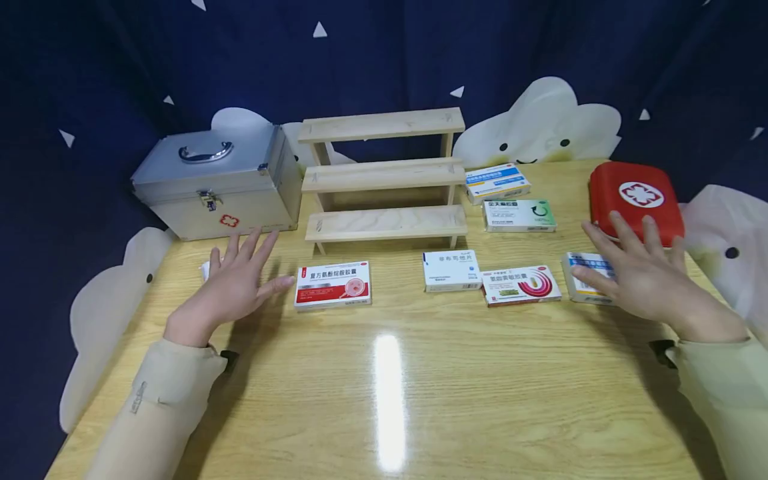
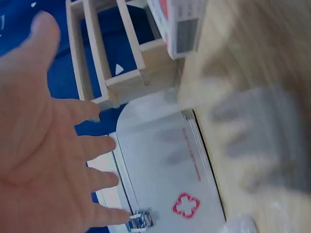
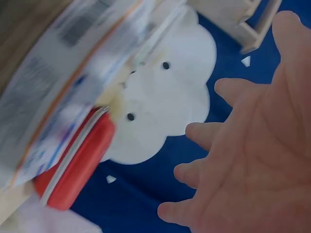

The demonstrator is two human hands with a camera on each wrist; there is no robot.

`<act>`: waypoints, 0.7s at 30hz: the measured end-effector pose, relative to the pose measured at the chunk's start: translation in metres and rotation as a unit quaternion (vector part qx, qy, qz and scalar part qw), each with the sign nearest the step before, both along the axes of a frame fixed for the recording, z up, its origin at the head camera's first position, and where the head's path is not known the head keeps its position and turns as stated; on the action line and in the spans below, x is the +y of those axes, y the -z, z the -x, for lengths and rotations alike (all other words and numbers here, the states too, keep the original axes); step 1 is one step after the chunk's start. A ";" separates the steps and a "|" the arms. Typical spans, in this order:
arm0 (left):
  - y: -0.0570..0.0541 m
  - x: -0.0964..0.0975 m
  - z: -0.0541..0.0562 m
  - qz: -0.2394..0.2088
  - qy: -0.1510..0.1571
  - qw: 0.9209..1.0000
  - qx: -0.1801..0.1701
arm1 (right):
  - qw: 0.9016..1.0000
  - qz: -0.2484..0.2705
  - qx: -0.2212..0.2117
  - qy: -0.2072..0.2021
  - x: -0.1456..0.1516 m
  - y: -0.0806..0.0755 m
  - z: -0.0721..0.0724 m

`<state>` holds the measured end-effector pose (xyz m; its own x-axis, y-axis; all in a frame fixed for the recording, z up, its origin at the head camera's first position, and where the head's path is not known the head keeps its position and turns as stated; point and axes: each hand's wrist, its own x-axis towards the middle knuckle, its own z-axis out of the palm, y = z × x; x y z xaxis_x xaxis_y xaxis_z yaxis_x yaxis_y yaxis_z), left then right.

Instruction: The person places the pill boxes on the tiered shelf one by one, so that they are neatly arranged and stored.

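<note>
Palm down with fingers spread, my left hand (image 1: 231, 287) hovers above the table, between the silver first-aid case (image 1: 228, 200) and a red-and-white medicine box (image 1: 333, 287). Another small white box (image 1: 205, 271) lies mostly hidden behind it. My right hand (image 1: 648, 280) is likewise spread, partly covering a blue-and-white medicine box (image 1: 591, 267) and lying in front of the red first-aid pouch (image 1: 636, 193). Neither hand holds anything; the left wrist view shows a bare left palm (image 2: 43, 160), the right wrist view a bare right palm (image 3: 252, 160).
A three-step wooden rack (image 1: 384, 223) stands at the back middle. Right of it lie a blue-striped box (image 1: 497, 182) and a green-and-white box (image 1: 519, 215). In front are a white box (image 1: 450, 270) and a pink-ringed box (image 1: 521, 285). Dark curtain (image 1: 384, 53) hangs behind.
</note>
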<state>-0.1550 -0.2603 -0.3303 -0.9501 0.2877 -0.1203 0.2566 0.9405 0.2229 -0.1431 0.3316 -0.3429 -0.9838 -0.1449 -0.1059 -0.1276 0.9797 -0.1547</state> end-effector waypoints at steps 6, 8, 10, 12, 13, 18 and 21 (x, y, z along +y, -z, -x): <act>-0.003 0.005 0.031 -0.095 -0.011 0.995 -0.013 | 0.999 0.022 0.012 -0.035 -0.031 -0.016 0.000; -0.002 0.007 0.041 -0.117 -0.027 0.992 -0.039 | 0.998 0.025 0.013 -0.051 -0.046 -0.020 0.000; 0.000 0.009 0.051 -0.136 -0.044 0.988 -0.060 | 0.997 0.029 0.017 -0.070 -0.063 -0.023 0.001; 0.003 0.012 0.059 -0.153 -0.064 0.983 -0.077 | 0.995 0.030 0.025 -0.092 -0.082 -0.025 0.002; 0.004 0.013 0.064 -0.162 -0.073 0.981 -0.083 | 0.994 0.031 0.030 -0.105 -0.091 -0.025 0.003; 0.011 0.021 0.079 -0.202 -0.103 0.966 -0.121 | 0.980 0.040 0.075 -0.182 -0.142 -0.019 0.008; 0.015 0.026 0.085 -0.227 -0.114 0.957 -0.139 | 0.967 0.050 0.093 -0.230 -0.171 -0.013 0.010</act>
<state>-0.2396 -0.2343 -0.3456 -0.9442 0.1589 -0.2885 -0.0720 0.7551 0.6516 -0.1531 0.1602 -0.3295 -0.8133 -0.5723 0.1049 -0.5816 0.7937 -0.1782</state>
